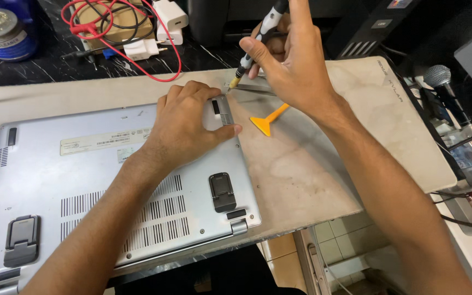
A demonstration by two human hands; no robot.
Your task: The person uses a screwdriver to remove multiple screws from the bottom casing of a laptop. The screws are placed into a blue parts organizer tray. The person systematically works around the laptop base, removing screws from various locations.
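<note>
left hand flat, fingers spread, pressing silver laptop near its far right corner; right hand grips screwdriver tip-down at that corner edge, bare mat beside.

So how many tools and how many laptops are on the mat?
Screwdriver in the right hand: 1
Orange pry tool: 1
Tweezers: 1
Silver laptop under the left hand: 1
Total: 4
</note>
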